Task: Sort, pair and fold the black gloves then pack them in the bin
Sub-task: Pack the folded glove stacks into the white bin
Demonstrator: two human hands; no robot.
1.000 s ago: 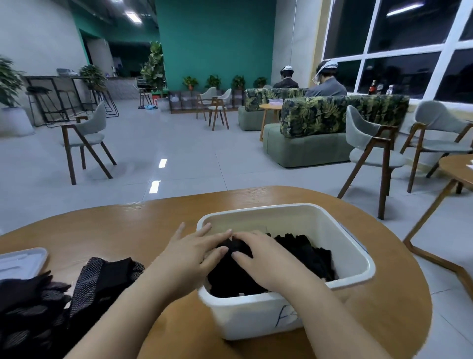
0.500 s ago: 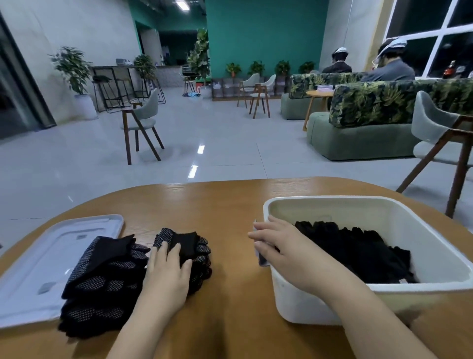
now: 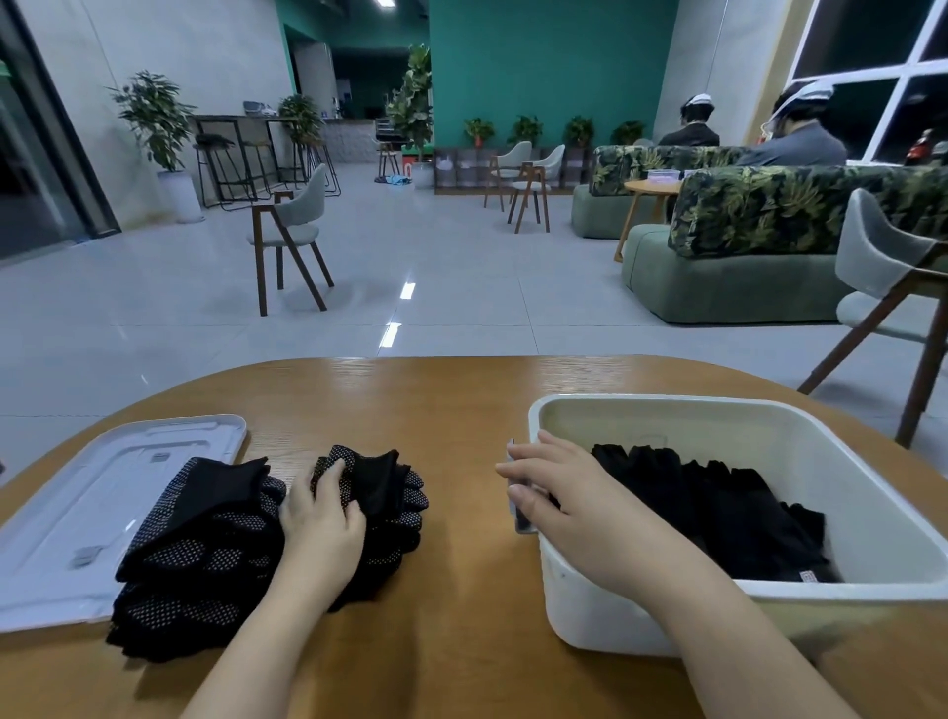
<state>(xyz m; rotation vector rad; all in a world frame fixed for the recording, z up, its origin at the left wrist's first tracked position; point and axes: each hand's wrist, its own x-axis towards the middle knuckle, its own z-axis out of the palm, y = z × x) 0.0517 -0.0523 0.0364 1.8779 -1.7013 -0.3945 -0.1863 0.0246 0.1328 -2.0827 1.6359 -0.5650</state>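
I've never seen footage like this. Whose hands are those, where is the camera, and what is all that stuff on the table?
No machine here: a person wears a wide-angle camera on the head, looking down at their own bare hands. The left hand grips a folded glove bundle on top of the pile of black dotted gloves lying on the wooden table. The right hand rests on the rim of the white bin, which already holds packed black gloves. The flat grey lid lies at the left, partly under the pile.

Indoor light was dim and cool, from ceiling strips (image 3: 383,2). They glared off the floor (image 3: 400,308). Edges bowed with wide-angle distortion.
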